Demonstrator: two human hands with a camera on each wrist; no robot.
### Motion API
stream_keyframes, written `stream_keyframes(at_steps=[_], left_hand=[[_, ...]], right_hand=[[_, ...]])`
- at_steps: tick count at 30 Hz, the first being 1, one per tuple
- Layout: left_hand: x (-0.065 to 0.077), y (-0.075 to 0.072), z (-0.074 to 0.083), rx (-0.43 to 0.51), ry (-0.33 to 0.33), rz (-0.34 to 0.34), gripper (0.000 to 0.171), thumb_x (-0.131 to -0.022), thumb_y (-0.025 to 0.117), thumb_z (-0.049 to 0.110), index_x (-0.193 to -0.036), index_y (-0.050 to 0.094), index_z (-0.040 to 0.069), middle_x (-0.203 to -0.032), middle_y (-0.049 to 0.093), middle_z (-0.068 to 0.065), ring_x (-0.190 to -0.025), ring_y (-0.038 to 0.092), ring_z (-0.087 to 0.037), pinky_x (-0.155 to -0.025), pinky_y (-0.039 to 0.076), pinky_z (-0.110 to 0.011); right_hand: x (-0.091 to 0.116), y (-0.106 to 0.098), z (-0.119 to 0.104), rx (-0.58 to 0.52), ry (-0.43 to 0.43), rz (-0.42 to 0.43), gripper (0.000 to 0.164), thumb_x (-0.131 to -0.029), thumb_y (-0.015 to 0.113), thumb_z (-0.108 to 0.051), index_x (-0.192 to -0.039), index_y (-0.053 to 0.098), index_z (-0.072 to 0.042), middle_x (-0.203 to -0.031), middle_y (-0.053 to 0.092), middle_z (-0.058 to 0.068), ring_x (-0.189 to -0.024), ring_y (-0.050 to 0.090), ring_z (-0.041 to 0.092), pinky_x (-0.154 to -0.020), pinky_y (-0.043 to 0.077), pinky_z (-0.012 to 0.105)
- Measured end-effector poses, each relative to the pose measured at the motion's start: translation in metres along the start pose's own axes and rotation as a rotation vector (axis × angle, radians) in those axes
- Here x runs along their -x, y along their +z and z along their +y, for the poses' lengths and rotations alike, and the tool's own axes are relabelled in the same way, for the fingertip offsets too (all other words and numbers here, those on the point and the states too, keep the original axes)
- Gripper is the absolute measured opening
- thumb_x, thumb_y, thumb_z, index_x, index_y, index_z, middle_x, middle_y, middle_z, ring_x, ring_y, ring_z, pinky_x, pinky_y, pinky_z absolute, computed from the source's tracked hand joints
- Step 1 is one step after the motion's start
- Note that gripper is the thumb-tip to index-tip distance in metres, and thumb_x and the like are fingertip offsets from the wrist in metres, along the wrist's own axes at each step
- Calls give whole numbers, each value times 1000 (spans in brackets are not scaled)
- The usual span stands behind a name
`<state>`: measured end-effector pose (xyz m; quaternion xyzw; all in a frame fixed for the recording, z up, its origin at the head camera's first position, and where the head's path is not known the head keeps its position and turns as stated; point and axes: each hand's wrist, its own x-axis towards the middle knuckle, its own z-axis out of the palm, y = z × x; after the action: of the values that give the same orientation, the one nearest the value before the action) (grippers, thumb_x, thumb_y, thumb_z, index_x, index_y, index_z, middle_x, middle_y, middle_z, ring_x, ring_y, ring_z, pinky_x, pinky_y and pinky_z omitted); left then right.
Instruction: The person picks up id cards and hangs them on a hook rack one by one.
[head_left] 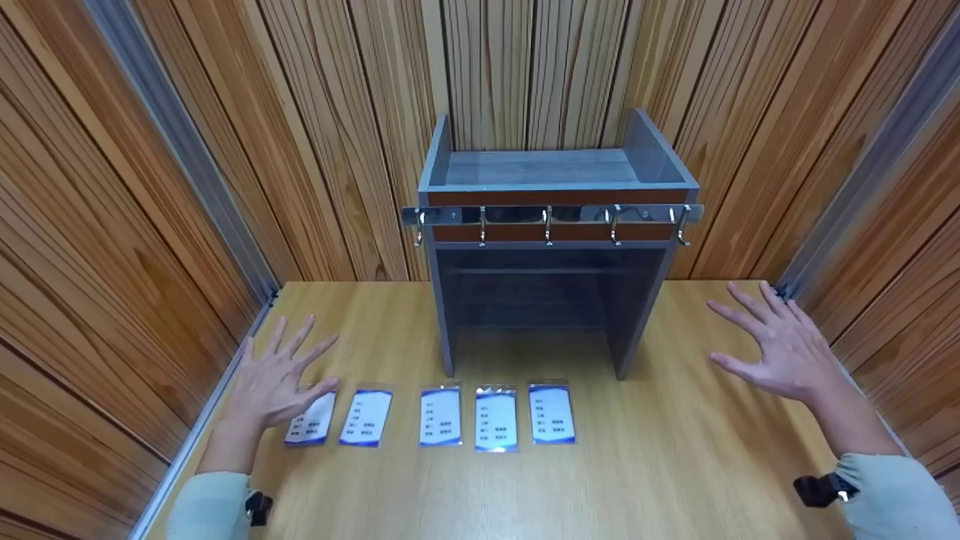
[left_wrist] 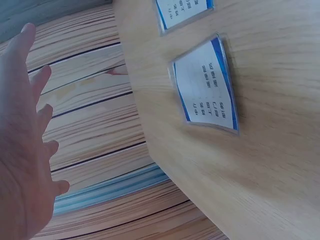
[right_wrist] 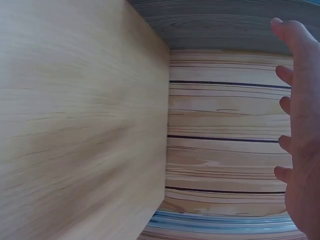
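Holding nothing, the left hand [head_left: 271, 384] and right hand [head_left: 787, 352] are seen with fingers spread wide; apparently nothing is done, five cards [head_left: 440, 417] (laid flat) left unlifted, hooks [head_left: 548, 226] bare.

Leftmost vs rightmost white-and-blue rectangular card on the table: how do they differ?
Visibility: in the head view, the bare left hand hides part of the leftmost white-and-blue rectangular card; the rightmost white-and-blue rectangular card shows whole.
Pose: the leftmost card's top leans right; the rightmost card's leans slightly left.
Shared: both lie on the light-brown wooden table and carry dark print.
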<state>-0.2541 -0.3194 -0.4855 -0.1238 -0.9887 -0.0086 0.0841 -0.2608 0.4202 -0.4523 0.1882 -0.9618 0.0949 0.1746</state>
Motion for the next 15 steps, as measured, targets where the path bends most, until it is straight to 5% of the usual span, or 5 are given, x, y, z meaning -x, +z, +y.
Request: stream_keyframes(at_steps=[15], left_hand=[[18,10,-17,61,-60,-33,76,-89,44,78,-155,34,43,-172,16,-8,-156,11,-49,-114,4,-81]], right_hand=[[-25,-25,-13,-53,-35,48,78,-83,76,-46,-153,44,-34,-169,27,7,-153,20,51,-116,17,78]])
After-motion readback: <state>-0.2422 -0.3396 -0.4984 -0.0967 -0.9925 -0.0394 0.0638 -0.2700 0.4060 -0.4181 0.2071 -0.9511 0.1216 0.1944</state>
